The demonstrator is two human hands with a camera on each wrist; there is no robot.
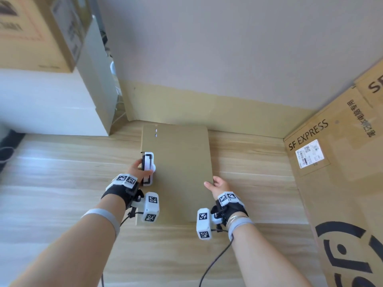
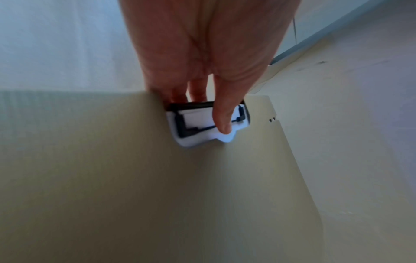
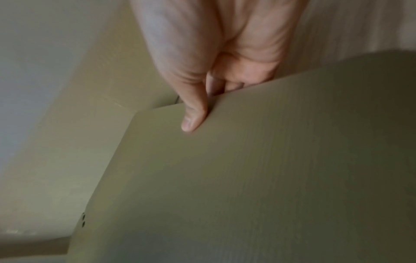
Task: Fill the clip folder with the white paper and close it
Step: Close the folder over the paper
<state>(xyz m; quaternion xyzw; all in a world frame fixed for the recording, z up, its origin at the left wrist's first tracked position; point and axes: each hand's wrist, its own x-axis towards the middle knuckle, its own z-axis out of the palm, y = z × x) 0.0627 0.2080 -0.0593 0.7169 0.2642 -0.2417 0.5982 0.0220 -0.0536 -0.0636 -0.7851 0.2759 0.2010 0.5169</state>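
Observation:
An olive clip folder lies shut on the wooden table, its far end near the wall. A white and black clip sits on its left edge. My left hand grips that clip, thumb on top and fingers under the folder's edge. My right hand pinches the folder's right edge, thumb on the cover and fingers beneath. No white paper shows outside the folder.
A large SF Express cardboard box stands at the right. A white cabinet with a cardboard box on it stands at the left. The wall rises just behind the folder. Cables trail from both wrists toward me.

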